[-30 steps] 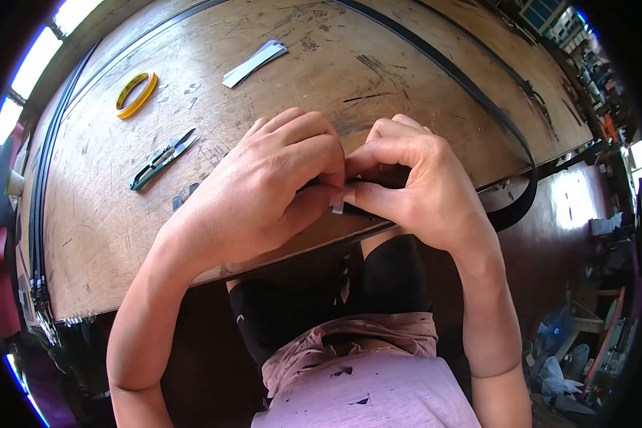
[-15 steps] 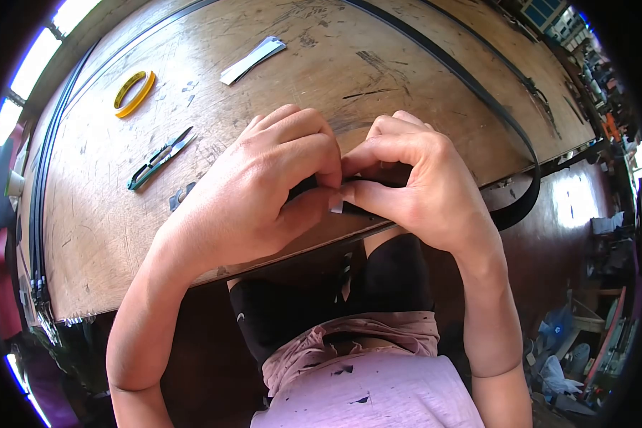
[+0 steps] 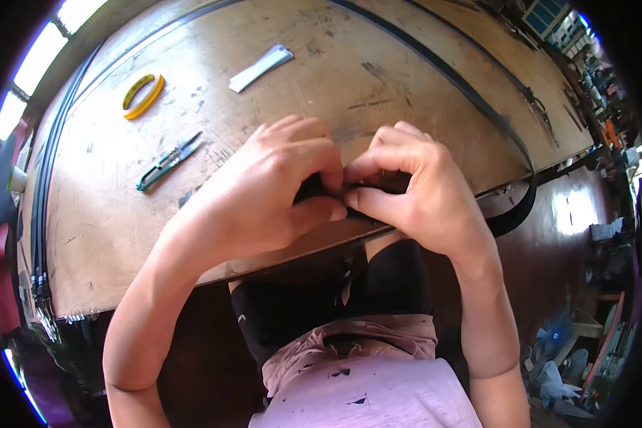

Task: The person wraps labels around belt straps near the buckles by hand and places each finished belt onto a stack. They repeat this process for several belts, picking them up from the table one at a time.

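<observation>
- Left hand (image 3: 264, 196) & right hand (image 3: 414, 189) are meeting at the counter's (image 3: 107, 221) near edge, fingertips touching.
- Both hands are closing on a black strap (image 3: 510, 139); the pinched bit is showing dark between thumbs, mostly hidden by fingers.
- Left thumb is pressing on top of the strap, fingers curling over it; right thumb & index are pinching it from the other side.
- The strap is running from the hands off the near edge, looping below on the right, then lying across the counter up to the far left.
- Snips (image 3: 167, 161) w/ green handles are lying on the counter left of the left hand, well apart.
- Yellow tape roll (image 3: 143, 95) is sitting farther back left, on its side.
- White strip (image 3: 260, 68) is lying flat near the far middle.
- More black straps (image 3: 39, 214) are bunching along the counter's left edge.
- No containers are showing on the counter.
</observation>
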Tool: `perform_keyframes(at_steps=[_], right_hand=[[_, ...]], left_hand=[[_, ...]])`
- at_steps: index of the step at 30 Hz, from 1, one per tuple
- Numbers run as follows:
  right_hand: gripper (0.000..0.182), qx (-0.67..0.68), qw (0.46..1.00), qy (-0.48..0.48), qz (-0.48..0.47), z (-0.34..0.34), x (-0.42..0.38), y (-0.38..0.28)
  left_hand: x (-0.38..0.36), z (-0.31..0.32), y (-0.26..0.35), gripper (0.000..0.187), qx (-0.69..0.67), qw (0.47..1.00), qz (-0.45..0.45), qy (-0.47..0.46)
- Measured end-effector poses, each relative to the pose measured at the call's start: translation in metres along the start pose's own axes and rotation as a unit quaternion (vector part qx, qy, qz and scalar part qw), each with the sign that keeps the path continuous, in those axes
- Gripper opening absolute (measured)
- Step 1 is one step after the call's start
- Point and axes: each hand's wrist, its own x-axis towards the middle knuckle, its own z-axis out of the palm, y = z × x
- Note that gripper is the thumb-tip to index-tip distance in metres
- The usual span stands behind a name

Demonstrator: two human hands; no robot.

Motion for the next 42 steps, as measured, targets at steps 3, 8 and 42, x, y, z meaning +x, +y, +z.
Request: perform_keyframes(at_steps=[3, 8, 42], right_hand=[[0.011, -0.005, 1.000, 0.010, -0.012, 0.000, -0.001, 0.002], [0.014, -0.024, 1.000, -0.001, -0.011, 0.000, -0.002, 0.003], [0.037, -0.269, 0.958, 0.074, -0.061, 0.036, -0.063, -0.048]], left_hand=[[0.002, -0.002, 0.000, 0.027, -0.002, 1.000, 0.012, -0.007], [0.004, -0.011, 0.005, 0.016, -0.030, 0.998, -0.027, -0.049], [0.012, -0.013, 0.006, 0.010, -0.016, 0.997, -0.040, -0.063]])
